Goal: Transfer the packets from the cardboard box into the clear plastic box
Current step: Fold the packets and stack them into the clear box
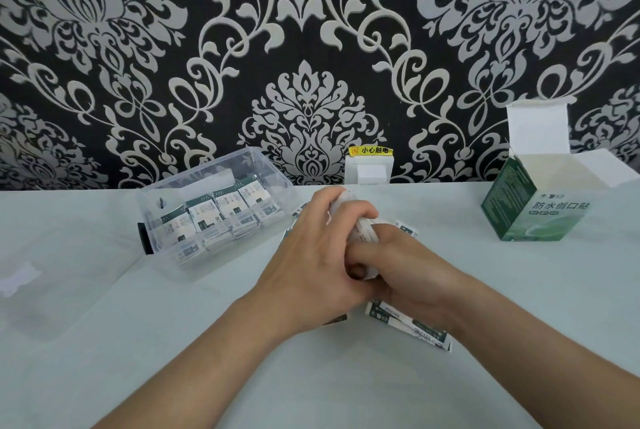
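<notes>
Hands (311, 248) grip packets (362, 233) btwn clear box (194, 172) & cardboard box (540, 217), touching neither

The left grip (311, 252) and right grip (412, 276) cover most of the packets (362, 233) clasped between them; their count cannot be told. Under the right wrist, loose packets (420, 330) are partly hidden. Right of both grips, the cardboard box (533, 210) has its flap cut off at the edge.
</notes>
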Demonstrator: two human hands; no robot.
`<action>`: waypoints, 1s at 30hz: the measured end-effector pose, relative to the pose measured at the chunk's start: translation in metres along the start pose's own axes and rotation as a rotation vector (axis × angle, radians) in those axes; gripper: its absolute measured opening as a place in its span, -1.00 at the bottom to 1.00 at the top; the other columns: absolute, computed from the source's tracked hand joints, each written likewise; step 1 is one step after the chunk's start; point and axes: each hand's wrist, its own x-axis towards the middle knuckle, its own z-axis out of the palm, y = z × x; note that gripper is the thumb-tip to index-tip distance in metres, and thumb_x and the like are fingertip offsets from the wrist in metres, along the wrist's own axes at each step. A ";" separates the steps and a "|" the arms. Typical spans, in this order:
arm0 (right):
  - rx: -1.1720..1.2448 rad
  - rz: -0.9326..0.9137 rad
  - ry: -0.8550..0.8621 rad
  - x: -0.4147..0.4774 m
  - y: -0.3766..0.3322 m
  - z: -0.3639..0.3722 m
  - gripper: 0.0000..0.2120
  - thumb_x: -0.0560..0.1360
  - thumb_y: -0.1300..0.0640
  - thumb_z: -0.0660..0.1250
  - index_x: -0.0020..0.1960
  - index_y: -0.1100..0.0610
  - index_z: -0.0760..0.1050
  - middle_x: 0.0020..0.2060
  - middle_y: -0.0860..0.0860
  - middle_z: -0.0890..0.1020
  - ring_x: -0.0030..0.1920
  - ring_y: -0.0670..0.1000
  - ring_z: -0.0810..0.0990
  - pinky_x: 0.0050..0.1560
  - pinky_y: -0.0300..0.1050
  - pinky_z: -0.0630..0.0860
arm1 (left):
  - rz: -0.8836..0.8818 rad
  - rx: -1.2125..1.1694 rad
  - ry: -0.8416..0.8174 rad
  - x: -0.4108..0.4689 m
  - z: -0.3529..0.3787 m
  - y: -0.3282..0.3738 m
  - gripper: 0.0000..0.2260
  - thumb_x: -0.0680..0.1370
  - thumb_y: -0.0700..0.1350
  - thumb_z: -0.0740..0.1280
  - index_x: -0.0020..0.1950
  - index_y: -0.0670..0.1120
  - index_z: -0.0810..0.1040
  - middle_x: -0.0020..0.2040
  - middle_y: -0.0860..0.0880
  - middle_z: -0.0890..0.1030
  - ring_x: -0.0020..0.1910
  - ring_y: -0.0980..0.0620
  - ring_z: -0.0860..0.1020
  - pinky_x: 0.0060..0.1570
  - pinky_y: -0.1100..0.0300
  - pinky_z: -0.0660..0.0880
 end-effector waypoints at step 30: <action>-0.256 -0.218 -0.072 -0.007 -0.020 -0.023 -0.70 0.40 0.06 0.45 -0.21 0.24 0.40 -0.30 0.15 0.63 -0.35 0.03 0.53 -0.21 -0.09 0.47 | -0.546 -1.249 0.210 0.016 -0.030 0.004 -0.88 0.28 -0.13 0.43 -0.27 -0.15 0.67 -0.34 -0.05 0.63 -0.43 0.12 0.55 -0.40 0.37 0.52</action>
